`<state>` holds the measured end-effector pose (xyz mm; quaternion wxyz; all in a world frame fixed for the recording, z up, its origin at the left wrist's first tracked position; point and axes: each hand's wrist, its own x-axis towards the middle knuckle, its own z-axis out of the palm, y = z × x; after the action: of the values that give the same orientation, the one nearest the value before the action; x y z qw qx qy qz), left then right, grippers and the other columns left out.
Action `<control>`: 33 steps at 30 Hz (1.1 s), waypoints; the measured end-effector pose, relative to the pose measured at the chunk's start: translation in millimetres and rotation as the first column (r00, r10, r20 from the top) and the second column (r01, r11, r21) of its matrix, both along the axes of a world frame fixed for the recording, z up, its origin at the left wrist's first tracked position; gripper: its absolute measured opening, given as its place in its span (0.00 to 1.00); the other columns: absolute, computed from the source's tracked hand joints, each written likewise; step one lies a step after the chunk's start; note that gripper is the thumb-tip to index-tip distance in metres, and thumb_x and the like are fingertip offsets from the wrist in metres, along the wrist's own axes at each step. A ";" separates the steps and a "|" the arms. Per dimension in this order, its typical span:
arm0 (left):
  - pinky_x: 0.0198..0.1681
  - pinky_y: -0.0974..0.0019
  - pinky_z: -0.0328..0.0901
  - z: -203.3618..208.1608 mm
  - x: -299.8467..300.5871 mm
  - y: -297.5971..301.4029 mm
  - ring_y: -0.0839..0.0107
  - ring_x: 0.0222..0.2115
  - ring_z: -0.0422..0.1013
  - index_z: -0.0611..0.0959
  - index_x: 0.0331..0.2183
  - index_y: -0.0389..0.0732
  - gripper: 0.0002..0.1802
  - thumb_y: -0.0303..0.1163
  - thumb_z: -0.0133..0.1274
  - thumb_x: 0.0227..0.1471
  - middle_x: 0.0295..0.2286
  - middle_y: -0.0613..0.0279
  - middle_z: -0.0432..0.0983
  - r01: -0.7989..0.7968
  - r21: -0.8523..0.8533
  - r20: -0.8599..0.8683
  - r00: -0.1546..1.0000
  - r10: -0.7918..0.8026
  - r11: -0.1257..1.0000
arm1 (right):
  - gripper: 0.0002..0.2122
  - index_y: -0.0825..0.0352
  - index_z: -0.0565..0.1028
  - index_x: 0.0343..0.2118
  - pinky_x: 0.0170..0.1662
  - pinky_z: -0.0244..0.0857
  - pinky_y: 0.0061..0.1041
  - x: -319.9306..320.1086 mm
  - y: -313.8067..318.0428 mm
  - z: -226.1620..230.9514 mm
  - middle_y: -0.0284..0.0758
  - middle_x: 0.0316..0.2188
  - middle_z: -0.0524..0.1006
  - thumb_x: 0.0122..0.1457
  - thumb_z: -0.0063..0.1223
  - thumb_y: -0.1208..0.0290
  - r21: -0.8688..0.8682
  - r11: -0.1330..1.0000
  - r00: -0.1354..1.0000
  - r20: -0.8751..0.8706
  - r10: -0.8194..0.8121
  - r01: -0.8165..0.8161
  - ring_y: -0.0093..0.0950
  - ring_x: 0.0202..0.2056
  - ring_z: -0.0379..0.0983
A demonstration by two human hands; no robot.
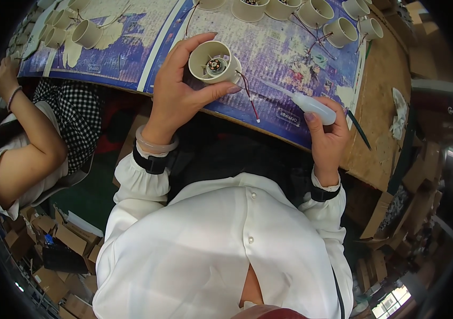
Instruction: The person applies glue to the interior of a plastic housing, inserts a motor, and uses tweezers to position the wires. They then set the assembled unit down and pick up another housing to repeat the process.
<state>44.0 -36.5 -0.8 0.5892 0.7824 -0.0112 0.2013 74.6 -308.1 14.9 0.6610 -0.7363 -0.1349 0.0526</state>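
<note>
My left hand [181, 87] is closed around a cream cylindrical fan housing [197, 57], tilted so its opening faces me. Inside sits a small round motor with copper windings. Dark red and black wires with a white connector hang from the housing's right side. In my right hand [328, 130] is a translucent white squeeze bottle [316, 110], lying on its side. Its long thin nozzle points left, its tip a little to the right of the housing and apart from it.
Several similar fan housings [340, 33] with trailing wires stand along the far side of the table. More [86, 34] are at the far left. A dark green stick-like tool [359, 130] lies near the right edge. A co-worker's arm [38, 133] is at left; cardboard boxes [72, 239] fill the floor.
</note>
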 end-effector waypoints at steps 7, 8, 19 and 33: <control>0.49 0.69 0.67 5.1 0.4 1.1 0.71 0.45 0.71 0.71 0.54 0.37 0.42 0.28 0.72 0.36 0.47 0.60 0.72 0.038 0.097 0.035 0.999 -0.041 0.995 | 0.13 0.70 0.73 0.44 0.41 0.66 0.15 1.1 0.0 0.9 0.31 0.38 0.75 0.56 0.61 0.78 -0.020 1.000 1.000 0.012 0.013 -0.013 0.18 0.38 0.71; 0.49 0.69 0.67 5.8 0.8 0.7 0.70 0.45 0.71 0.72 0.53 0.37 0.41 0.28 0.72 0.36 0.47 0.59 0.72 0.034 0.114 0.055 0.998 -0.040 0.993 | 0.13 0.70 0.73 0.44 0.41 0.66 0.16 1.1 0.1 1.1 0.31 0.38 0.75 0.56 0.61 0.78 -0.020 1.000 1.000 0.011 0.015 -0.015 0.18 0.38 0.71; 0.42 0.64 0.68 2.2 5.4 -2.5 0.58 0.40 0.72 0.77 0.48 0.41 0.39 0.36 0.74 0.30 0.41 0.56 0.74 -0.062 0.296 0.239 0.971 -0.011 0.953 | 0.13 0.67 0.74 0.44 0.39 0.63 0.14 -1.8 -2.0 1.3 0.29 0.37 0.74 0.57 0.61 0.74 -0.114 0.993 0.999 0.054 0.006 0.000 0.17 0.36 0.69; 0.41 0.62 0.67 -1.9 6.2 -2.6 0.57 0.39 0.72 0.78 0.47 0.43 0.38 0.38 0.73 0.29 0.39 0.57 0.74 -0.094 0.310 0.256 0.967 0.013 0.946 | 0.12 0.67 0.74 0.43 0.42 0.63 0.16 -3.1 -2.6 5.5 0.29 0.38 0.74 0.56 0.61 0.75 -0.249 0.968 0.989 0.145 0.001 0.036 0.18 0.37 0.69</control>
<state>50.3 -39.1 -2.8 0.4429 0.8358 -0.0964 0.3099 71.5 -310.7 20.3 0.5516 -0.8169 -0.1679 0.0101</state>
